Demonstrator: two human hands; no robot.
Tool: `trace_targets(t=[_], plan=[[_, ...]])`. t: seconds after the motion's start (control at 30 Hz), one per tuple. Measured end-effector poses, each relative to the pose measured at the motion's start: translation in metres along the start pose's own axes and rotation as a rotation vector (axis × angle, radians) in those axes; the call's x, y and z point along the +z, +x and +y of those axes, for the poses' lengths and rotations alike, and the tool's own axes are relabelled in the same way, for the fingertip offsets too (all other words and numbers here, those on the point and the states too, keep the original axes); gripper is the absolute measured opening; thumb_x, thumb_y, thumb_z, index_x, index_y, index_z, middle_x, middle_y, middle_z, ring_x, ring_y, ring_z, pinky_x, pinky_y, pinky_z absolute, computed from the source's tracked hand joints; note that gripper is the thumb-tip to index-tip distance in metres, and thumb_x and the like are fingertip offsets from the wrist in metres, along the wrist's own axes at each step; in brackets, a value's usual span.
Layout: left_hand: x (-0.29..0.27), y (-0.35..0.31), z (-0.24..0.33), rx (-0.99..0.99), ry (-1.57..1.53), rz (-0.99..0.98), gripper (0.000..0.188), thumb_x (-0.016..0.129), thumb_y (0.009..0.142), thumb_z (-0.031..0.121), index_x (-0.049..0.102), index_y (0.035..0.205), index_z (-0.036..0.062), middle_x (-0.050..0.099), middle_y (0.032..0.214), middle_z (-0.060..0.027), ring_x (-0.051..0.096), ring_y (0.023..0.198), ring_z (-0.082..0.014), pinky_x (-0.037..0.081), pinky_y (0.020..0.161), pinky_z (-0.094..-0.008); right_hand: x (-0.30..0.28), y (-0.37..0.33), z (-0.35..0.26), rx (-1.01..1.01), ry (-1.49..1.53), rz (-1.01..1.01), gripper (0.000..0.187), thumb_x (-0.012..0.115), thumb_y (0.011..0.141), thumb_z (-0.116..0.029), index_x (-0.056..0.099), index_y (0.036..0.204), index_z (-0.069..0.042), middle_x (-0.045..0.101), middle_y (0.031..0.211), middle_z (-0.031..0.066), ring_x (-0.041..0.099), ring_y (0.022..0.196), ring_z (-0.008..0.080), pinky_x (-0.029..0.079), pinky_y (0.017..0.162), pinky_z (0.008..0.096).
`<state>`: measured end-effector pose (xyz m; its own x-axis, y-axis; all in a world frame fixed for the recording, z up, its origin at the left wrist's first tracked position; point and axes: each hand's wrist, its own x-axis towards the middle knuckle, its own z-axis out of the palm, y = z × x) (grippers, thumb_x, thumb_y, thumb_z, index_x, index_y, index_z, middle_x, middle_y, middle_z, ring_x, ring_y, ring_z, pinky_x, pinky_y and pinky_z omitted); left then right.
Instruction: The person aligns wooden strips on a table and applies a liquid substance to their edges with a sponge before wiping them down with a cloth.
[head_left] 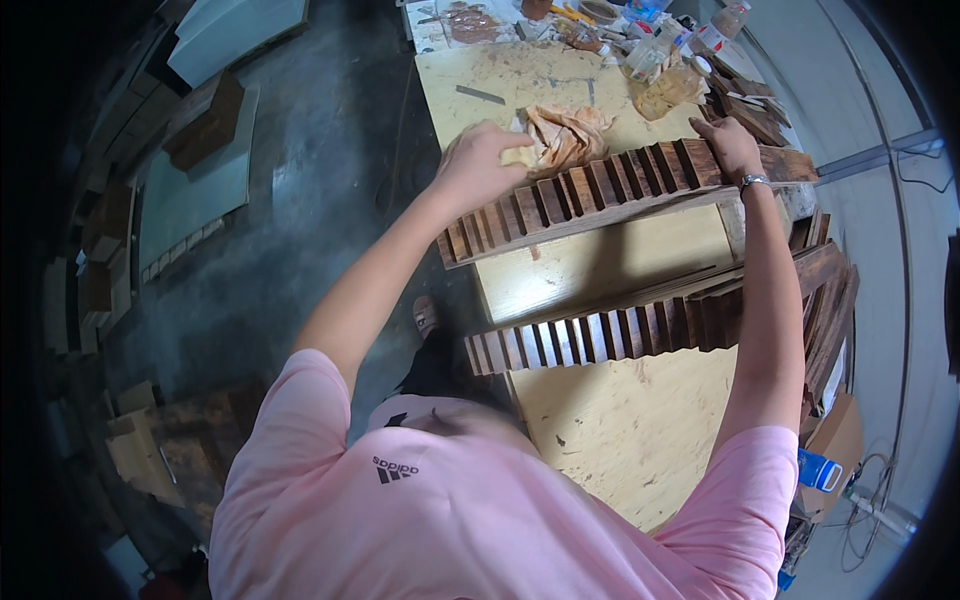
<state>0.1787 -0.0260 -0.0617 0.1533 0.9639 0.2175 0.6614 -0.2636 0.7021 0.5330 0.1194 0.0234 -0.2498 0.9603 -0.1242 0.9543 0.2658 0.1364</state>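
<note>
My left hand [478, 165] is up at about 11 o'clock, w/ its grip shut tight on a stained brown rag [560, 138]. The rag is bunched up and sits on top of the far slat panel [610, 190], a long row of dark wood strips that tilts up toward 2 o'clock. My right hand [732, 148] is at about 1 o'clock, flat on the right end of that panel. Its grip is spread out and just pressing down, not wrapped round anything. A shiny band is on that wrist. Closer to me, near the middle, lies a 2nd slat panel [600, 335], apart from the first. Both rest on the pale wood desk [620, 420]. At 12 o'clock, the far end of the desk has bottles & jars [660, 50] all mixed up. More dark wood pieces [830, 310] are stacked at 3 o'clock, by the desk edge. At 9 o'clock is gray floor [320, 150].
</note>
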Motion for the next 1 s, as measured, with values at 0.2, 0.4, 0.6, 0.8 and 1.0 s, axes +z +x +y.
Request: trace_targets(t=[0.2, 0.4, 0.6, 0.8, 1.0], plan=[[0.013, 0.013, -0.011, 0.041, 0.075, -0.027, 0.037, 0.068, 0.075, 0.018, 0.074, 0.11, 0.0112, 0.063, 0.099, -0.0158, 0.061, 0.1, -0.032, 0.048, 0.091, -0.039, -0.007, -0.004, -0.012, 0.022, 0.077, 0.021, 0.034, 0.048, 0.097, -0.043, 0.07, 0.116, -0.026, 0.064, 0.105, 0.0233, 0.063, 0.098, 0.0399, 0.05, 0.084, 0.0469], [0.011, 0.035, -0.012, 0.134, 0.065, -0.151, 0.036, 0.069, 0.072, 0.018, 0.075, 0.108, 0.0128, 0.063, 0.098, -0.0154, 0.061, 0.098, -0.0328, 0.049, 0.09, -0.0396, 0.0, -0.003, 0.002, 0.051, 0.108, 0.082, 0.037, 0.049, 0.096, -0.046, 0.072, 0.11, -0.02, 0.066, 0.094, 0.0239, 0.064, 0.089, 0.0413, 0.049, 0.078, 0.0481], [0.012, 0.054, -0.039, 0.205, -0.142, -0.384, 0.035, 0.068, 0.071, 0.016, 0.075, 0.105, 0.0111, 0.063, 0.091, -0.0112, 0.061, 0.09, -0.03, 0.049, 0.083, -0.0378, -0.004, -0.011, -0.008, 0.193, 0.373, 0.052, 0.056, 0.054, 0.09, -0.055, 0.075, 0.079, -0.004, 0.066, 0.078, 0.0238, 0.064, 0.078, 0.0404, 0.049, 0.079, 0.0422], [0.003, 0.049, -0.059, 0.299, -0.352, -0.425, 0.03, 0.069, 0.073, 0.013, 0.074, 0.102, 0.0083, 0.061, 0.088, -0.0102, 0.061, 0.08, -0.027, 0.049, 0.074, -0.0356, -0.001, -0.018, 0.009, 0.054, 0.304, 0.089, 0.047, 0.053, 0.095, -0.047, 0.076, 0.089, -0.006, 0.071, 0.094, 0.0124, 0.063, 0.097, 0.0315, 0.045, 0.093, 0.0398], [-0.008, 0.042, -0.097, 0.334, -0.282, -0.435, 0.032, 0.07, 0.071, 0.01, 0.072, 0.103, 0.0073, 0.062, 0.088, -0.0085, 0.062, 0.083, -0.0264, 0.05, 0.074, -0.0355, -0.014, -0.02, 0.005, 0.179, 0.137, 0.312, 0.054, 0.05, 0.096, -0.056, 0.076, 0.102, -0.009, 0.07, 0.112, 0.0078, 0.055, 0.118, 0.0281, 0.04, 0.102, 0.0381]])
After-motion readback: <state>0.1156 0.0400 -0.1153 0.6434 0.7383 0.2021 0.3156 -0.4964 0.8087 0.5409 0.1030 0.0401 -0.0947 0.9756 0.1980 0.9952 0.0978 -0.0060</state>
